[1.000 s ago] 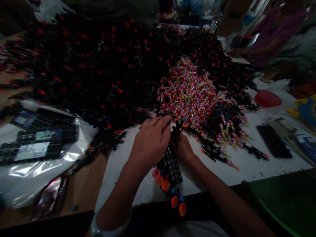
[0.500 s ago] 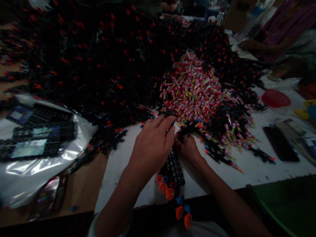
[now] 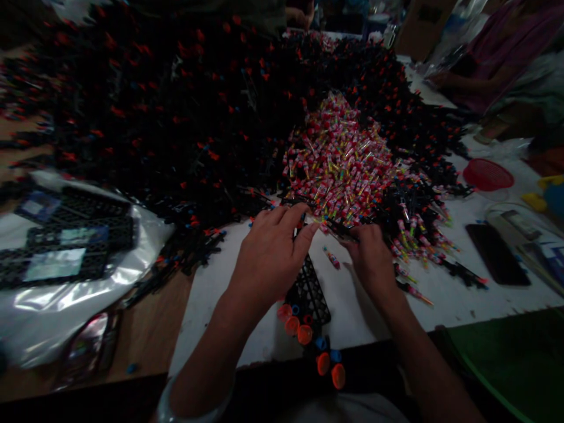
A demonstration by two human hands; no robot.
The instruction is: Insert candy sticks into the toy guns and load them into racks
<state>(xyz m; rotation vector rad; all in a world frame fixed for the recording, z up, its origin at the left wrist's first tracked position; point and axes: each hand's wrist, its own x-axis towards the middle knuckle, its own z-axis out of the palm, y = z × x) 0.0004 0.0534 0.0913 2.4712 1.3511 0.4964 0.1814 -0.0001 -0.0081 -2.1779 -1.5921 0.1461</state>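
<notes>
My left hand [image 3: 273, 252] curls over the upper part of a black lattice panel [image 3: 315, 291], its thumb stretched to the right; what lies under the palm is hidden. Orange suction cups [image 3: 304, 335] and blue caps [image 3: 321, 343] stick out at the panel's lower end, some past the table edge. My right hand [image 3: 372, 255] grips a small black toy gun [image 3: 341, 229], pointing left toward my left thumb. Between the hands, a small candy-like tube [image 3: 331, 257] with a pink and white wrap rests on the white tabletop [image 3: 247, 335].
A large heap of black toy guns [image 3: 176, 129] with orange tips fills the back. In front of it is a pile of colourful tubes [image 3: 348, 158]. Plastic-wrapped black panels [image 3: 66, 247] lie left; a phone [image 3: 497, 254] and red basket [image 3: 488, 174] right. A person [image 3: 497, 64] sits beyond.
My right hand has moved right, away from my left hand, with the toy gun in its fingers. The small tube now shows on the table between them. My left hand has barely moved.
</notes>
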